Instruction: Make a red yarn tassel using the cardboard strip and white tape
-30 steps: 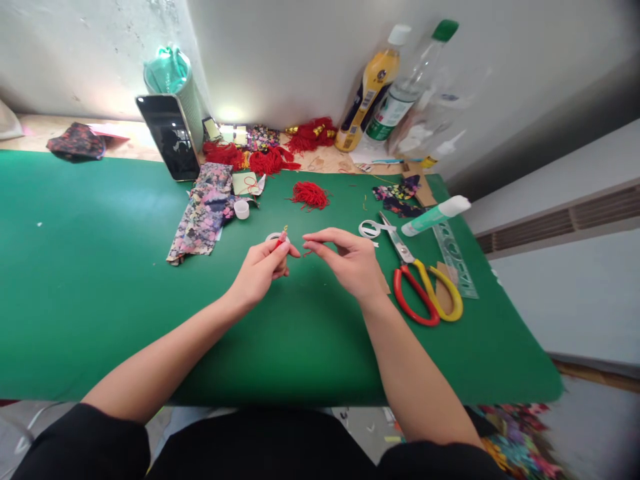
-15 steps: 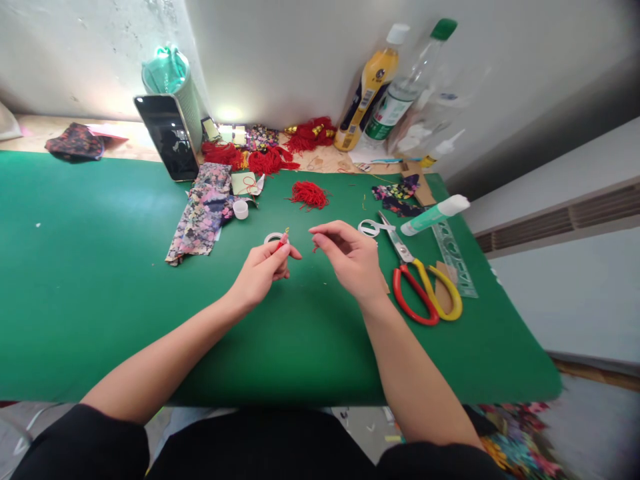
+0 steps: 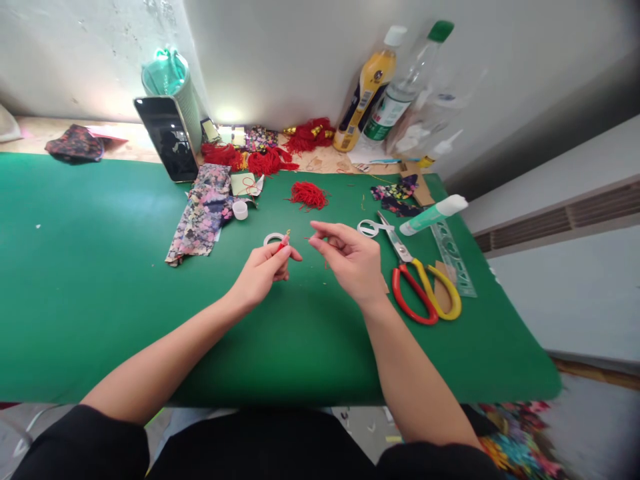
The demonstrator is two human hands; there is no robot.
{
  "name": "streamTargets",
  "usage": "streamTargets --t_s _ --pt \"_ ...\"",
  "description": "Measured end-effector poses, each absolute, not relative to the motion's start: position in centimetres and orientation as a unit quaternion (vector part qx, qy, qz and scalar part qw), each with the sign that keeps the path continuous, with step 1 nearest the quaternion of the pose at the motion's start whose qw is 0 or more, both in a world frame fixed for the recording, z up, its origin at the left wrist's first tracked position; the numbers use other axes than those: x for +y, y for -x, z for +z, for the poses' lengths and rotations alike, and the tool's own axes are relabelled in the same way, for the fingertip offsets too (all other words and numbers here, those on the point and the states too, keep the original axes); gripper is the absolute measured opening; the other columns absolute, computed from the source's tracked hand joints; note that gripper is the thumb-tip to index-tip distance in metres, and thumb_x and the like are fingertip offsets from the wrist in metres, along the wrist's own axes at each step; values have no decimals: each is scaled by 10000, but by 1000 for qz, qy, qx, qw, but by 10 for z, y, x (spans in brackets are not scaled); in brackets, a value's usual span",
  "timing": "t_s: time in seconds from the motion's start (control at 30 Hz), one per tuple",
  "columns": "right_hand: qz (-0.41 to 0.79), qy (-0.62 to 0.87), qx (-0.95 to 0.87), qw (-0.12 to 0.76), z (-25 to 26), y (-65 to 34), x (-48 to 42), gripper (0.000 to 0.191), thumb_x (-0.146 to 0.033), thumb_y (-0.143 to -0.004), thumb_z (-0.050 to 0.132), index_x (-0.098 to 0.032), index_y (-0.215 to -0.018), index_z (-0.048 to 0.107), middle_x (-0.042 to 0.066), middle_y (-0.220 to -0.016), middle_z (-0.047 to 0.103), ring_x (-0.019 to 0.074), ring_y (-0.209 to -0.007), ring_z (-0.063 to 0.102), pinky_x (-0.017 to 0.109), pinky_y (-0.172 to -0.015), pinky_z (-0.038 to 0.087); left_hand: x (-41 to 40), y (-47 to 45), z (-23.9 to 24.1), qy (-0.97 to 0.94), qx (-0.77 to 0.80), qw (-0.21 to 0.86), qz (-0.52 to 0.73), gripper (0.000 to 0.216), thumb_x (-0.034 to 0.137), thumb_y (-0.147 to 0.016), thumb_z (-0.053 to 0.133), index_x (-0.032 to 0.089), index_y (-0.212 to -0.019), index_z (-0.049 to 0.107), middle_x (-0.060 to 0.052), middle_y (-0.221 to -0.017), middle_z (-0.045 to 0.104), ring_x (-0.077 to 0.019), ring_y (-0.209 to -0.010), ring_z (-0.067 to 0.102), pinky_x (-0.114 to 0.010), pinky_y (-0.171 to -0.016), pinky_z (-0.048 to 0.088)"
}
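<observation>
My left hand (image 3: 263, 272) is closed in a pinch on a small red tassel (image 3: 283, 243) with a gold loop on top, held just above the green mat (image 3: 100, 280). A short way to its right, my right hand (image 3: 350, 260) pinches a thin red thread (image 3: 316, 241) between thumb and forefinger. The two hands are a few centimetres apart. A small white tape ring (image 3: 273, 238) lies on the mat just behind my left hand. A loose pile of red thread (image 3: 307, 195) lies farther back.
Red-and-yellow-handled scissors (image 3: 420, 287), small white scissors (image 3: 371, 229), a glue stick (image 3: 433, 215) and a clear ruler (image 3: 453, 257) lie to the right. Floral fabric (image 3: 203, 210), a phone (image 3: 167, 137), red tassels (image 3: 265, 159) and bottles (image 3: 367, 90) stand at the back.
My right hand has drawn a little to the right and back from the left hand, pulling the red thread with it. The left hand has barely moved.
</observation>
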State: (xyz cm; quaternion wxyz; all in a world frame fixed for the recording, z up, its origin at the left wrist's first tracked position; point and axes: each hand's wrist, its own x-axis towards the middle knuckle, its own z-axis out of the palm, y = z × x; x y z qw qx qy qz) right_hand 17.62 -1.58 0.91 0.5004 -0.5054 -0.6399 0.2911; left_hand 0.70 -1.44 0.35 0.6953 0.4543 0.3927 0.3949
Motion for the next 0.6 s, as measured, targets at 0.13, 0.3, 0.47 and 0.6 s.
streamTargets --t_s 0.13,0.3,0.47,0.6 --pt "284 493 -669 478 12 -178 -15 61 -193 -847 634 -201 -829 692 17 -801 646 108 -657 549 249 -550 419 -14 -8 4 -462 393 690 394 423 549 -753 628 127 -765 600 103 -485 278 -52 -453 257 -257 -543 329" --pt "291 478 -696 451 19 -177 -17 77 -225 -902 563 -207 -839 603 41 -900 610 140 -793 588 261 -615 476 -15 -8 5 -479 380 693 382 441 572 -753 617 131 -756 597 99 -484 297 -59 -455 274 -255 -529 315" --pt "342 452 -703 431 23 -174 -22 131 -295 -938 516 -209 -848 557 100 -1123 611 166 -932 641 308 -743 558 -17 -7 4 -522 385 673 355 445 582 -771 587 138 -750 609 77 -490 346 -81 -488 335 -259 -546 336" --pt "340 431 -720 425 25 -174 -24 120 -269 -942 507 -210 -848 553 91 -1035 657 165 -905 657 314 -758 563 -18 -7 3 -554 383 658 337 426 552 -806 546 135 -780 627 62 -513 372 -92 -511 348 -253 -544 331"
